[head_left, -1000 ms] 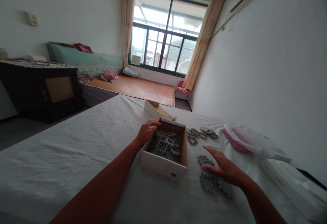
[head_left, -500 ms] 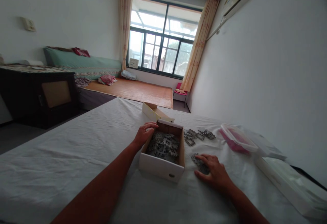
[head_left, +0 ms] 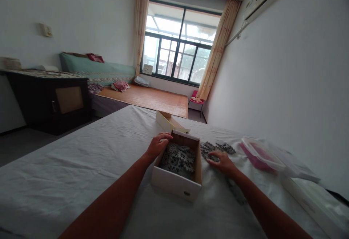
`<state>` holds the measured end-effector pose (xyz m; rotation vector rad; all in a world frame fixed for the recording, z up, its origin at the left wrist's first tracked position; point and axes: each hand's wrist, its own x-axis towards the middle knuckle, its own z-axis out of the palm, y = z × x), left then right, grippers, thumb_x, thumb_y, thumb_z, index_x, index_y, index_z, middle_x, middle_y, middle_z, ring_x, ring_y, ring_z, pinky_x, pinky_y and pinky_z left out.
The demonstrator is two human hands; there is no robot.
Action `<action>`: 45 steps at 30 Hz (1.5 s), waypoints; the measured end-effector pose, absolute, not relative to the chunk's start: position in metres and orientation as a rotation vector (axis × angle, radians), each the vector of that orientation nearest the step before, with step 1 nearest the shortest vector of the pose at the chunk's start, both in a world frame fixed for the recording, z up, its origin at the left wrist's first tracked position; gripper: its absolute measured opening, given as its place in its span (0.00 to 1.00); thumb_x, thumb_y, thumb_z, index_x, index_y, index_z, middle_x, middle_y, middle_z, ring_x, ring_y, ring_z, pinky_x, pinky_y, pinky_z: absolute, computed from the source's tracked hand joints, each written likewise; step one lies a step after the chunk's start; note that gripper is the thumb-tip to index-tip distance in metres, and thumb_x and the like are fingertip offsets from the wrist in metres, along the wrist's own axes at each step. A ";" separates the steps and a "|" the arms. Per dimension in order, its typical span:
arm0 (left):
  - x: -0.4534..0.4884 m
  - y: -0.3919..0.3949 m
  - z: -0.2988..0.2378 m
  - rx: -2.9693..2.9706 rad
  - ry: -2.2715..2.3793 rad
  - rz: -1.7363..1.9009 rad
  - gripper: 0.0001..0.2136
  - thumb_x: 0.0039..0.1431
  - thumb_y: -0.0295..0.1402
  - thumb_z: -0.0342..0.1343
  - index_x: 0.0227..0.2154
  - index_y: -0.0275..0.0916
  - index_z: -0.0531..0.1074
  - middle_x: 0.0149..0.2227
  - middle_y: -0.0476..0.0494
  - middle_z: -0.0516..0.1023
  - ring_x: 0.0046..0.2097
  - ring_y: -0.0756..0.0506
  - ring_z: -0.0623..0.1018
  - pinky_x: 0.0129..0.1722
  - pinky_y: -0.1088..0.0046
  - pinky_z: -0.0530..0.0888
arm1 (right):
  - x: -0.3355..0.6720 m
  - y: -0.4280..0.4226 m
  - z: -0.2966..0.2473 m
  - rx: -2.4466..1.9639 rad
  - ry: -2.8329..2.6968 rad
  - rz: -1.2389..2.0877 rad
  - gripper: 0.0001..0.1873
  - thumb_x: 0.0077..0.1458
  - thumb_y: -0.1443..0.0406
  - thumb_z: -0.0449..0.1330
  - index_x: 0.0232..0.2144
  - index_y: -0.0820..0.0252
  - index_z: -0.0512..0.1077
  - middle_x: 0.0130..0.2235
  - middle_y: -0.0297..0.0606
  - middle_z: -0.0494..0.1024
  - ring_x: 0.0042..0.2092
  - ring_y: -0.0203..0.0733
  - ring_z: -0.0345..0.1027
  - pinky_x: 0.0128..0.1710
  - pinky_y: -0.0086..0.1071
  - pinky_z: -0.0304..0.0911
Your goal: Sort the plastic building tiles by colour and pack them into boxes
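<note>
My left hand (head_left: 157,146) grips the far left wall of a white cardboard box (head_left: 176,187), its fingers hooked over the rim. Inside the box lies a heap of grey interlocking puzzle-like pieces (head_left: 178,159). To the right of the box, my right hand (head_left: 224,163) hovers low over or touches a loose group of the same grey pieces (head_left: 225,147) on the cloth. Its thumb and index finger are bent and apart, partly hiding the pieces beneath. More grey pieces (head_left: 236,191) lie nearer me, mostly hidden by my right forearm.
The box's open lid (head_left: 163,121) lies behind it on the white cloth (head_left: 103,159). At right are a pink-and-clear plastic container (head_left: 260,155) and white flat boxes (head_left: 313,199). Beyond the table are a bed (head_left: 152,99) and a dark cabinet (head_left: 46,104).
My right hand has moved away from me, from the near pieces to the farther group. My left hand stays on the box. The whole view has shifted slightly.
</note>
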<state>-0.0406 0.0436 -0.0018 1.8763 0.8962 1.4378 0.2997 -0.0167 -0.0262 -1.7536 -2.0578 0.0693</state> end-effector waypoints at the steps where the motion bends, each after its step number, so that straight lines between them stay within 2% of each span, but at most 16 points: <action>1: -0.041 0.043 -0.002 1.874 0.901 1.439 0.13 0.47 0.28 0.48 0.30 0.38 0.77 0.41 0.42 0.76 0.47 0.43 0.74 0.52 0.64 0.67 | 0.298 -0.014 -0.029 -1.756 -2.074 0.077 0.22 0.45 0.53 0.57 0.41 0.57 0.73 0.44 0.41 0.76 0.49 0.50 0.66 0.52 0.45 0.54; 4: -0.040 0.042 -0.002 1.876 0.904 1.439 0.13 0.47 0.27 0.48 0.30 0.37 0.78 0.41 0.42 0.76 0.46 0.43 0.74 0.52 0.65 0.67 | 0.293 -0.013 -0.038 -1.760 -2.057 0.056 0.23 0.42 0.61 0.57 0.43 0.58 0.72 0.46 0.42 0.75 0.49 0.49 0.65 0.53 0.43 0.55; 8: -0.038 0.043 -0.002 1.871 0.904 1.434 0.13 0.46 0.27 0.48 0.29 0.37 0.78 0.41 0.42 0.76 0.46 0.44 0.74 0.52 0.66 0.68 | 0.290 -0.021 -0.047 -1.735 -1.967 0.081 0.20 0.42 0.67 0.53 0.40 0.56 0.73 0.45 0.38 0.74 0.48 0.45 0.65 0.51 0.38 0.57; 13: -0.037 0.043 -0.003 1.825 0.896 1.443 0.12 0.47 0.27 0.48 0.30 0.36 0.77 0.41 0.41 0.76 0.46 0.43 0.74 0.51 0.66 0.68 | 0.293 -0.023 -0.047 -1.670 -1.894 0.120 0.15 0.40 0.67 0.55 0.34 0.55 0.74 0.40 0.36 0.76 0.45 0.45 0.67 0.48 0.37 0.60; 18: -0.038 0.044 -0.003 1.869 0.887 1.433 0.13 0.46 0.27 0.48 0.30 0.37 0.77 0.41 0.42 0.76 0.47 0.43 0.74 0.52 0.66 0.67 | 0.289 -0.026 -0.019 -1.552 -1.591 0.180 0.11 0.44 0.62 0.57 0.32 0.58 0.73 0.34 0.36 0.77 0.36 0.44 0.70 0.40 0.37 0.63; 22: -0.039 0.046 -0.004 1.877 0.888 1.431 0.13 0.47 0.27 0.48 0.30 0.37 0.77 0.41 0.42 0.76 0.47 0.44 0.73 0.52 0.66 0.67 | 0.246 -0.035 0.023 -1.322 -1.522 0.195 0.10 0.45 0.63 0.58 0.33 0.58 0.71 0.38 0.37 0.77 0.41 0.44 0.69 0.39 0.35 0.64; 24: -0.039 0.047 -0.005 1.882 0.884 1.424 0.13 0.47 0.27 0.48 0.31 0.37 0.77 0.42 0.42 0.76 0.47 0.43 0.73 0.53 0.66 0.66 | 0.215 -0.037 0.039 -1.244 -1.647 0.196 0.08 0.45 0.65 0.59 0.32 0.56 0.72 0.40 0.37 0.76 0.43 0.43 0.68 0.37 0.34 0.65; 26: -0.040 0.046 -0.004 1.888 0.886 1.415 0.13 0.48 0.28 0.48 0.33 0.37 0.77 0.42 0.41 0.76 0.48 0.43 0.73 0.53 0.65 0.66 | 0.187 -0.036 0.048 -1.185 -1.852 0.172 0.07 0.46 0.66 0.60 0.31 0.54 0.73 0.42 0.37 0.75 0.46 0.43 0.66 0.41 0.36 0.65; 28: -0.040 0.045 -0.003 1.884 0.887 1.418 0.13 0.48 0.28 0.48 0.33 0.36 0.77 0.42 0.41 0.76 0.48 0.43 0.73 0.53 0.65 0.67 | 0.168 -0.034 0.049 -1.143 -2.055 0.123 0.10 0.45 0.64 0.62 0.35 0.52 0.74 0.47 0.37 0.73 0.51 0.45 0.62 0.49 0.41 0.61; 31: -0.040 0.042 -0.002 1.869 0.879 1.427 0.13 0.48 0.27 0.48 0.33 0.37 0.77 0.42 0.41 0.76 0.48 0.43 0.73 0.52 0.65 0.67 | 0.170 -0.036 0.040 -1.170 -2.173 0.047 0.22 0.48 0.59 0.62 0.47 0.51 0.69 0.54 0.39 0.68 0.56 0.47 0.56 0.55 0.45 0.55; 35: -0.039 0.042 -0.004 1.857 0.877 1.441 0.13 0.47 0.26 0.48 0.32 0.37 0.77 0.42 0.42 0.76 0.47 0.44 0.73 0.52 0.65 0.67 | 0.227 -0.053 0.010 -1.410 -2.075 -0.079 0.22 0.54 0.53 0.54 0.51 0.52 0.67 0.55 0.41 0.67 0.57 0.48 0.56 0.56 0.46 0.54; 41: -0.037 0.047 -0.005 1.861 0.889 1.437 0.13 0.47 0.28 0.48 0.31 0.37 0.77 0.41 0.42 0.76 0.47 0.44 0.74 0.52 0.66 0.67 | 0.305 -0.098 -0.046 -1.922 -2.144 -0.073 0.36 0.45 0.43 0.55 0.55 0.48 0.63 0.58 0.42 0.64 0.59 0.55 0.55 0.54 0.49 0.56; 43: -0.037 0.047 -0.005 1.875 0.893 1.429 0.13 0.48 0.29 0.48 0.31 0.37 0.77 0.42 0.42 0.76 0.47 0.43 0.74 0.52 0.65 0.67 | 0.305 -0.106 -0.051 -1.939 -2.167 -0.102 0.34 0.46 0.44 0.55 0.55 0.44 0.63 0.58 0.40 0.64 0.58 0.54 0.55 0.54 0.49 0.55; 45: -0.038 0.047 -0.005 1.887 0.895 1.420 0.13 0.48 0.30 0.48 0.31 0.37 0.77 0.42 0.42 0.76 0.47 0.43 0.73 0.53 0.64 0.66 | 0.300 -0.106 -0.049 -1.945 -2.132 -0.129 0.26 0.51 0.46 0.52 0.52 0.40 0.65 0.56 0.36 0.66 0.57 0.52 0.57 0.51 0.49 0.56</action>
